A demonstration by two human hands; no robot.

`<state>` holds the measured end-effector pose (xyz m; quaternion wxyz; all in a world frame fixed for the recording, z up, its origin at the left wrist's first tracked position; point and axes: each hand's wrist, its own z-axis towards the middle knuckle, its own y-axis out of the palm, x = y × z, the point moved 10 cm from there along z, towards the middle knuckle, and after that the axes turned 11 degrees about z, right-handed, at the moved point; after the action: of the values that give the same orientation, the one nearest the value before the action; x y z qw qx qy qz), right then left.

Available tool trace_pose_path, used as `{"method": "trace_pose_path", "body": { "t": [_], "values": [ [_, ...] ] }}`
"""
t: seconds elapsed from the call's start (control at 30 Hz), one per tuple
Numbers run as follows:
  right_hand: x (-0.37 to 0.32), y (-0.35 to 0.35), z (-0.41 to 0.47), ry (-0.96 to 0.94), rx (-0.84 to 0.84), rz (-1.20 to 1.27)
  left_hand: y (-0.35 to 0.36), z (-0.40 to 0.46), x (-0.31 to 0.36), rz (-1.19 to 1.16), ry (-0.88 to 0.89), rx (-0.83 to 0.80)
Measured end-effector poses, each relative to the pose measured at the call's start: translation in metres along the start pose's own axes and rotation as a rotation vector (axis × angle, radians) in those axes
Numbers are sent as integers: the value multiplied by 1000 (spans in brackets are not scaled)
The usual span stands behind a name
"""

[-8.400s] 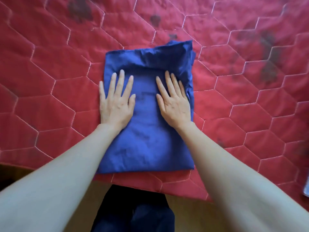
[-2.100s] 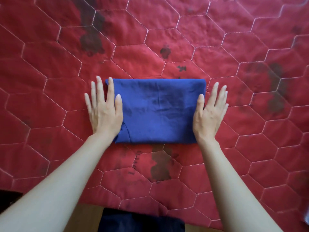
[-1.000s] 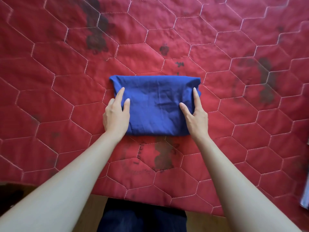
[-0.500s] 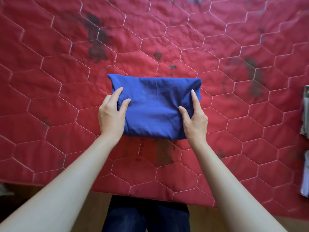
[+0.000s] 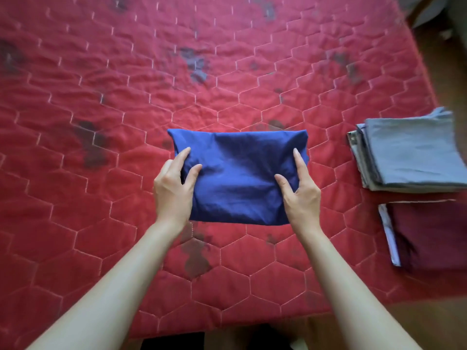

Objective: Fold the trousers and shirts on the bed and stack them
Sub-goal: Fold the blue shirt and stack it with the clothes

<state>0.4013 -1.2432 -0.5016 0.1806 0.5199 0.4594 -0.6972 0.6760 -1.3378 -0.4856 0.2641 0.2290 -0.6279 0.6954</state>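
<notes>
Both hands, left hand (image 5: 171, 188) and right hand (image 5: 300, 193), grip the folded blue garment (image 5: 240, 173) by its 2 ends, fingers curled round it, over the bed (image 5: 101, 122).

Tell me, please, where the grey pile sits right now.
The grey pile lies at the bed's right edge, just beyond the maroon pile.

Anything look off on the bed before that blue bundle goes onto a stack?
Dark blotches mark the red quilt in several places, like stains. The grey stack is fanned at its left edge, not squared. The blue garment, gripped by the left hand and right hand, looks neatly folded.
</notes>
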Motion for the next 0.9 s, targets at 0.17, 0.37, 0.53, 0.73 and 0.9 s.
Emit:
{"method": "trace_pose_path", "body": {
  "t": [0.17, 0.37, 0.53, 0.73, 0.9],
  "values": [
    [47, -136, -9, 10, 154, 4, 64, -53, 110, -38, 118, -37],
    [129, -306, -42, 74, 218, -17, 156, -157, 235, -39, 202, -100],
    [172, -413, -49, 64, 239, -92, 217, -220, 313, -80, 201, -148],
    [213, -478, -24, 69, 219, -173, 269, -246, 364, -106, 165, -152],
    [245, -490, 17, 103, 141, -146, 306, -242, 374, -81, 97, -144]
  ]
}}
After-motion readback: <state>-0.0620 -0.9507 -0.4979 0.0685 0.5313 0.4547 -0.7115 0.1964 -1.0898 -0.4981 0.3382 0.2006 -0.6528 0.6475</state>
